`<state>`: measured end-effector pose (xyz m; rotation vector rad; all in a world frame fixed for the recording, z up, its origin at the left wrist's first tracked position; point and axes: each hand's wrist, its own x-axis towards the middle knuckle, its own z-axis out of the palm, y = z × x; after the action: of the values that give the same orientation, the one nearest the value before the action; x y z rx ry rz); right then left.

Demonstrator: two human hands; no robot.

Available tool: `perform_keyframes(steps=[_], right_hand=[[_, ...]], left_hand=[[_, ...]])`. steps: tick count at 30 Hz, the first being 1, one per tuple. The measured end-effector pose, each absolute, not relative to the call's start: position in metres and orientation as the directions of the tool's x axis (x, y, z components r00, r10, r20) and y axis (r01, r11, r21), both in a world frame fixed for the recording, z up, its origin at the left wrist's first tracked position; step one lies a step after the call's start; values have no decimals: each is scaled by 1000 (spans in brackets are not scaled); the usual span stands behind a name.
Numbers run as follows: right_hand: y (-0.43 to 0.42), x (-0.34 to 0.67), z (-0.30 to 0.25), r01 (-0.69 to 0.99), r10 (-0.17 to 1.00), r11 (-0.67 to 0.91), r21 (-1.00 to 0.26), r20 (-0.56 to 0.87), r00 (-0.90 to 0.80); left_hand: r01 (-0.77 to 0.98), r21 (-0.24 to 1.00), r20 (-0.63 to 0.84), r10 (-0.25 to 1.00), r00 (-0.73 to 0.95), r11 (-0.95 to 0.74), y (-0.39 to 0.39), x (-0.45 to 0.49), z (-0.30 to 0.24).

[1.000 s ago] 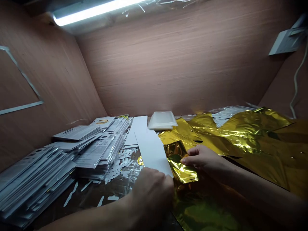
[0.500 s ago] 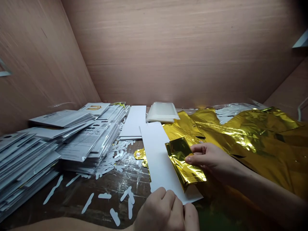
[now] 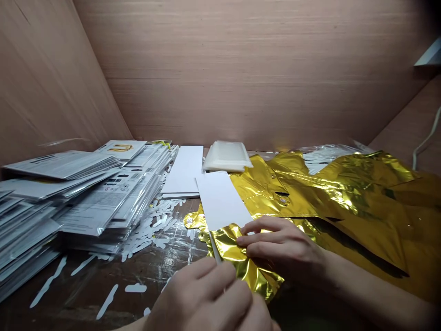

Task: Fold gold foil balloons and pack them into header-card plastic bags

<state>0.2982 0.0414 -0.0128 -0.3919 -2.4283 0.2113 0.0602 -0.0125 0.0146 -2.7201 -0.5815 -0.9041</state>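
A long white card [image 3: 225, 200] slants toward me, its near part covered by a folded piece of shiny gold foil [image 3: 229, 241]. My left hand [image 3: 210, 299] is curled closed at the near end of this card; its fingertips are hidden, and the foil's near part lies beside it. Stretched out over the foil's right side, the fingers of my right hand [image 3: 279, 243] rest on it near the card's right edge. Whether the thumb is under the foil cannot be seen. Another gold foil piece [image 3: 195, 219] sticks out at the card's left.
Stacks of packaged cards [image 3: 103, 207] fill the left side. Behind are more white cards [image 3: 184, 170] and a pile of clear sleeves [image 3: 227, 156]. Large gold foil sheets [image 3: 330, 193] cover the right. Small white strips [image 3: 151, 230] litter the dark table [image 3: 86, 294]; wooden panels [image 3: 220, 73] enclose it.
My right hand has brought the folded foil left and toward me onto the card's near part. Its pinch has become outstretched fingers. My left hand appears slightly farther left, and the view has shifted.
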Motion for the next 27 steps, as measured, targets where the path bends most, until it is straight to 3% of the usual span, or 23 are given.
perform_keyframes(steps=[5, 10, 14, 19, 23, 27], right_hand=[[39, 299, -8, 295, 365, 930, -217, 484, -795], [30, 296, -4, 397, 424, 905, -153, 394, -815], [21, 290, 0, 459, 399, 888, 32, 444, -802], [15, 286, 1, 498, 311, 841, 212, 563, -766], [18, 291, -7, 512, 338, 830, 222, 530, -778], [22, 297, -6, 517, 440, 850, 98, 407, -801]], left_hand=[[589, -54, 495, 491, 717, -806, 0, 67, -19], [584, -35, 448, 509, 735, -811, 3, 66, -37], [559, -105, 426, 471, 772, -822, 3, 68, -37], [601, -123, 339, 536, 773, -790, 1, 78, -29], [571, -196, 352, 486, 800, -798, 0, 83, -26], [548, -362, 365, 426, 827, -754, -3, 86, -33]])
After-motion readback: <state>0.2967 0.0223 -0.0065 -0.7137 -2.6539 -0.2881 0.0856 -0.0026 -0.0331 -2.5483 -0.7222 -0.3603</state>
